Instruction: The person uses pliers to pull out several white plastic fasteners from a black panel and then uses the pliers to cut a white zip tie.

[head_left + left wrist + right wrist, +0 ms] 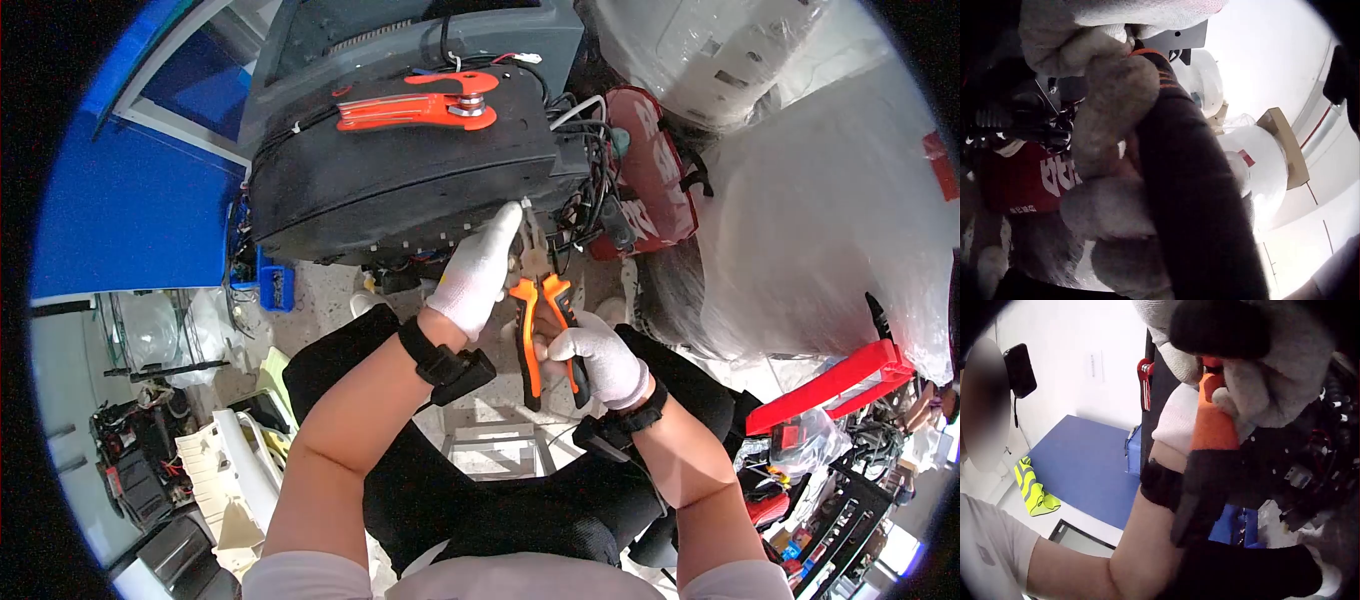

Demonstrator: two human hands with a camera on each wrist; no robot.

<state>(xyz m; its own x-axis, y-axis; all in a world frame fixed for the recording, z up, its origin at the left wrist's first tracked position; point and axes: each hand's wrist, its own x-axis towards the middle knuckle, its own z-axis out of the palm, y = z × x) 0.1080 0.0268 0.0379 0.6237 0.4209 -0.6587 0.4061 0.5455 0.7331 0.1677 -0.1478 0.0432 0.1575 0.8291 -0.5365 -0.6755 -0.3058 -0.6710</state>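
My right hand (605, 365), in a white glove, grips pliers (541, 290) by their orange and black handles, which stand apart. The plier head points up toward the lower right edge of a black housing (400, 165). Beside the head is my gloved left hand (480, 270), its thumb reaching to the housing edge at a small white piece (526, 203). In the left wrist view its thumb and fingers (1116, 37) close together near the pliers; I cannot tell what they hold. On top of the housing lies a red folding hex key set (420, 103).
Bundled black cables (590, 180) hang at the housing's right end, near a red bag (650, 170). Large plastic-wrapped items (820, 220) stand at the right. A blue surface (130, 210) is at the left, with a small blue bin (275, 285) beside it.
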